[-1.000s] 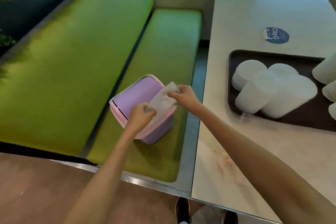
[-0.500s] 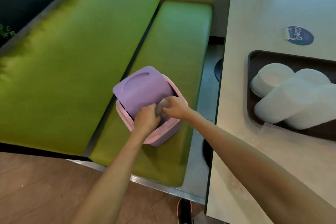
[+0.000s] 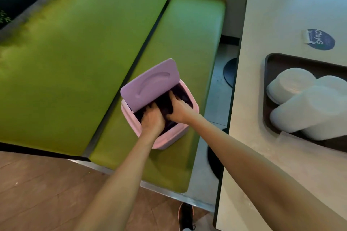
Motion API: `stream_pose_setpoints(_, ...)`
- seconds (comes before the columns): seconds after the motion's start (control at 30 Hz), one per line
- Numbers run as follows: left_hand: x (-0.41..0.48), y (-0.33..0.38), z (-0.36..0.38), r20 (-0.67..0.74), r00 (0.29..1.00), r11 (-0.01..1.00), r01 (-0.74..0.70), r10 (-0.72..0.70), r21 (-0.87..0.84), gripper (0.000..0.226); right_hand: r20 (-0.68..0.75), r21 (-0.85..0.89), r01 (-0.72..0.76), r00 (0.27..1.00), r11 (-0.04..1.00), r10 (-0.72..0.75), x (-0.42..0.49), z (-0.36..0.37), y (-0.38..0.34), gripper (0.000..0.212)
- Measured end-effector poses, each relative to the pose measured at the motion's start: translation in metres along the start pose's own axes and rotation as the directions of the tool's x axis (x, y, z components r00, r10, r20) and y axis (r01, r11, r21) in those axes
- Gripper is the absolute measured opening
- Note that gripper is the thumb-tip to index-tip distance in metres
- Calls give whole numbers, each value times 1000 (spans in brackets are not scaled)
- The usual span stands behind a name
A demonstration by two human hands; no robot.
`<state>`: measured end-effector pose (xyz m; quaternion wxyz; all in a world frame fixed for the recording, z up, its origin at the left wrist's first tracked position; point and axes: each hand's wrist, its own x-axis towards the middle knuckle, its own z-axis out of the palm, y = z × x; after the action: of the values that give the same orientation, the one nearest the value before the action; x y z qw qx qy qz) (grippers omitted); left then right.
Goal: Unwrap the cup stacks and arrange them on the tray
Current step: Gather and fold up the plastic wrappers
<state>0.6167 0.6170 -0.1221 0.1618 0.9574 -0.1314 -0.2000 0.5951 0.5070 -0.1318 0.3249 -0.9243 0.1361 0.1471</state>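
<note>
Both hands are down inside a small pink bin that stands on the green bench seat, its lilac lid tipped up and back. The left hand is knuckles-up with its fingers curled into the dark opening. The right hand sits just beside it, fingers angled down past the rim. The fingertips of both are lost in the shadow, so I cannot tell whether either hand is pinching something or simply pressing down (no wrapping shows in the bin from here).

The cup stacks are well apart from the hands, over on the light worktop. They are white stacks lying on their sides, touching one another, inside a dark tray whose far side runs out of view. A round blue sticker sits on the worktop beyond the tray.

Going by the task, this looks like the clean-up part of unwrapping: getting rid of wrapping rather than handling cups. The next move probably calls for drawing both hands clear of the rim, letting the lid drop, and turning right to the tray. There the stacks may want straightening, or another stack may need unwrapping. How many remain wrapped cannot be judged from this view.
</note>
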Motion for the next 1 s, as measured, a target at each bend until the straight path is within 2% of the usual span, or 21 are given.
stream_pose_setpoints(0.07,-2,2,-1,57,998,1000,17,-18,12,50,-49,-10,4,999,1000,-4,-4,1,-1,93)
stream_pose_setpoints(0.17,-5,5,-4,105,994,999,36,-35,-6,57,-108,-95,18,994,995,-29,-15,-2,-2,53)
stream_pose_setpoints(0.2,-8,6,-6,120,992,999,41,-38,-15,60,-126,-101,31,991,994,-44,-20,-4,-2,48)
stream_pose_setpoints(0.27,-12,6,-8,117,993,999,28,-25,-24,64,-154,-84,75,984,994,-88,-32,-8,-3,48)
stream_pose_setpoints(0.4,-36,22,-13,-31,996,994,-85,83,-71,43,-207,44,203,960,978,-189,-72,-22,4,39)
stream_pose_setpoints(0.57,-83,73,0,-172,961,945,-251,217,-209,36,-310,111,174,942,978,-133,-136,-44,47,24)
stream_pose_setpoints(0.77,-141,137,51,-101,939,863,-343,330,-371,25,-387,155,83,922,984,-17,-215,-71,123,21)
stream_pose_setpoints(0.87,-160,162,77,-44,946,862,-310,320,-402,22,-404,159,21,914,987,46,-253,-83,161,22)
stream_pose_setpoints(1.0,-173,188,102,-50,960,872,-272,276,-407,22,-428,150,-55,896,987,115,-289,-94,209,24)
